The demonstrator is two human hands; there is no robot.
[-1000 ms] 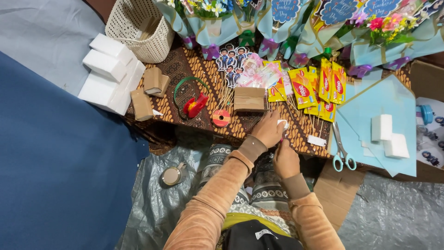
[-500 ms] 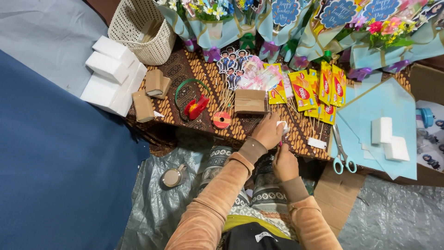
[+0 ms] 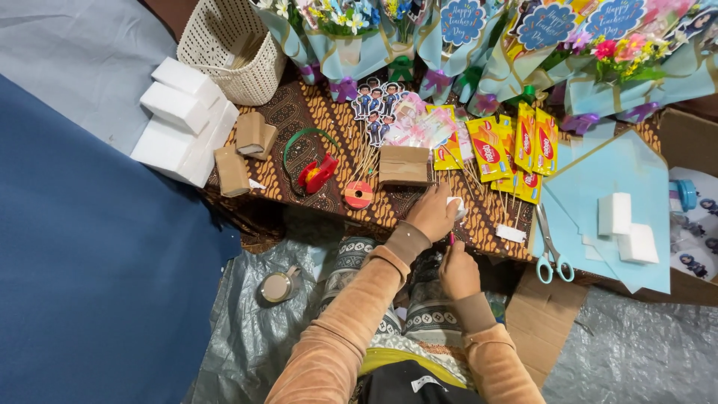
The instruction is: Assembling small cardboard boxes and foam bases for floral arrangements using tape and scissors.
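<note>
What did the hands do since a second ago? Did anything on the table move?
Hardly anything changed. The left hand still rests on the patterned table, fingers on a small white piece. The right hand stays just below it, still holding a thin pink-tipped stick upright. Nothing was picked up or let go. The scissors, red tape roll and brown box lie where they were.

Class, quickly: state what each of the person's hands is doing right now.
Left hand: closed on a small white piece over the patterned table.
Right hand: closed, pinching a thin pink stick upright.
</note>
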